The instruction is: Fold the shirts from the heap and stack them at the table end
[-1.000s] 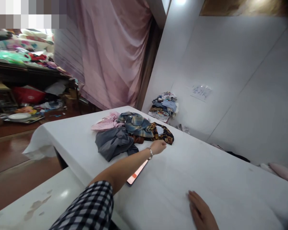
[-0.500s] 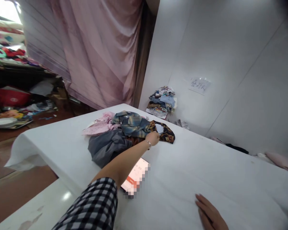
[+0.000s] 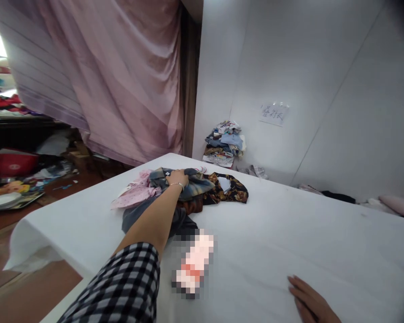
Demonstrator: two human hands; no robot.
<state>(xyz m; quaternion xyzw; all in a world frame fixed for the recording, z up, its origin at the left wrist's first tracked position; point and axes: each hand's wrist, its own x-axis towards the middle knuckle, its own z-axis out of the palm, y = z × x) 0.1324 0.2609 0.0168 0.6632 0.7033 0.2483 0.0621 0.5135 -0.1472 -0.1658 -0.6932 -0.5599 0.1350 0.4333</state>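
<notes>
My left hand (image 3: 177, 177) reaches far across the table, its fingers bent over a grey-blue and tan plaid shirt (image 3: 198, 185) and gripping its cloth. Around that hand lies a heap of clothes: a pink garment (image 3: 138, 190) to the left, a dark grey garment (image 3: 131, 219) partly hidden under my forearm, and a black garment with a golden-brown pattern (image 3: 235, 190) to the right. On the patterned one sits a pale piece (image 3: 224, 184), perhaps a tag. My right hand (image 3: 311, 298) rests on the white table cover, fingers extended and holding nothing.
A blurred-out phone (image 3: 195, 264) lies on the white-covered table (image 3: 256, 242) between my arms. Behind the table stands a stack of folded clothes (image 3: 225, 141) by the wall. More cloth (image 3: 338, 196) lies along the far right edge. A pink curtain (image 3: 131, 80) hangs at the left.
My left hand has moved left from the patterned garment onto the plaid shirt. The patterned garment lies more spread out. My right hand stays on the table as the view shifts slightly.
</notes>
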